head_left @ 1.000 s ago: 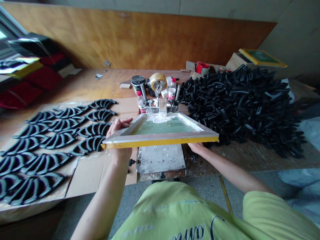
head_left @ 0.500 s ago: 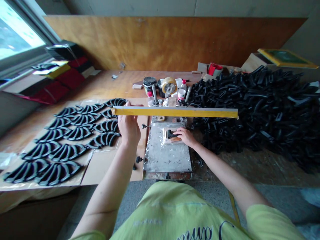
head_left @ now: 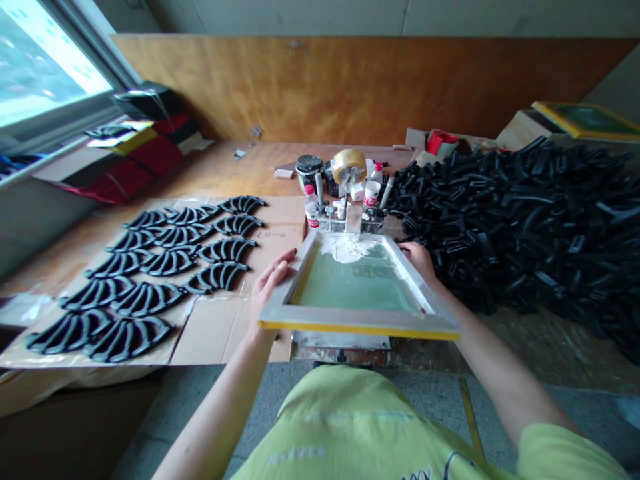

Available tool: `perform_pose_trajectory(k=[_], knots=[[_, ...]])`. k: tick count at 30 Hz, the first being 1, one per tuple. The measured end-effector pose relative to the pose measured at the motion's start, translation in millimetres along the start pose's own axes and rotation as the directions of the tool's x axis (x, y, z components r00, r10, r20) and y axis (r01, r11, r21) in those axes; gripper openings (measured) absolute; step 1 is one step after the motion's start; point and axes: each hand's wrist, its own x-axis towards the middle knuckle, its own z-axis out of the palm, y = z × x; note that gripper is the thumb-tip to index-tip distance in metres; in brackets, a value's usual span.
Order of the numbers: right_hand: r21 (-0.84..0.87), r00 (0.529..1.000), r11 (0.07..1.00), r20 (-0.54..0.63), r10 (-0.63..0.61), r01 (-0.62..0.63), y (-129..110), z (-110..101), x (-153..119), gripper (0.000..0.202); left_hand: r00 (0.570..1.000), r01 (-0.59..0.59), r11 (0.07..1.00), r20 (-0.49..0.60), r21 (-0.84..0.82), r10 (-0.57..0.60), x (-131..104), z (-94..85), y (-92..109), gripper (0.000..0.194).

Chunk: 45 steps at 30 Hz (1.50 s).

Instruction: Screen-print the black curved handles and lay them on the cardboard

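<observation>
A screen-printing frame (head_left: 363, 320), with pale bars, green mesh and yellow tape on its near edge, is over the metal base plate (head_left: 345, 341). White paste (head_left: 347, 250) is smeared on the mesh's far end. My left hand (head_left: 273, 280) is closed on the frame's left bar, fingers along the outer side. Just outside the right bar is my right hand (head_left: 423, 260), its fingertips close to that bar and to dark parts. Its fingers are partly hidden, so whether it grips anything is unclear. The black part on the plate is covered by the frame.
Rows of curved black parts (head_left: 145, 300) lie on cardboard (head_left: 215, 330) at left. A large heap of black parts (head_left: 520, 220) covers the right side. Behind the frame stand a tape roll (head_left: 349, 163), a black tub (head_left: 309, 172), red-capped bottles (head_left: 311, 203) and clamp posts (head_left: 387, 192).
The raised frame has come down towards the base plate, covering the black part there. My left hand has lowered with it. My right hand has left the black part and moved right, beside the frame.
</observation>
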Motion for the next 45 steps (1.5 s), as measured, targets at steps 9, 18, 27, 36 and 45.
perform_pose_trajectory(k=[9,18,27,36,45], knots=[[-0.148,0.943,0.935,-0.036,-0.33,0.322,-104,8,64,0.042,0.909,0.387,0.917,0.129,0.098,-0.397,-38,-31.2,-97,0.071],[-0.178,0.88,0.865,0.179,-0.44,0.469,-104,38,19,0.015,0.919,0.348,0.929,0.152,0.123,-0.365,-30,-38.1,-130,0.07],[-0.031,0.789,0.816,0.282,-0.546,0.577,-104,16,6,0.011,0.922,0.356,0.927,0.117,0.119,-0.369,-31,-38.2,-130,0.071],[-0.003,0.831,0.841,0.157,-0.533,0.54,-101,29,-5,0.014,0.919,0.368,0.92,0.103,0.133,-0.382,-34,-33.3,-116,0.072],[-0.074,0.978,0.99,-0.163,-0.129,0.118,-81,-31,79,0.05,0.949,0.241,0.959,0.172,0.149,-0.265,-14,-26.4,-22,0.058]])
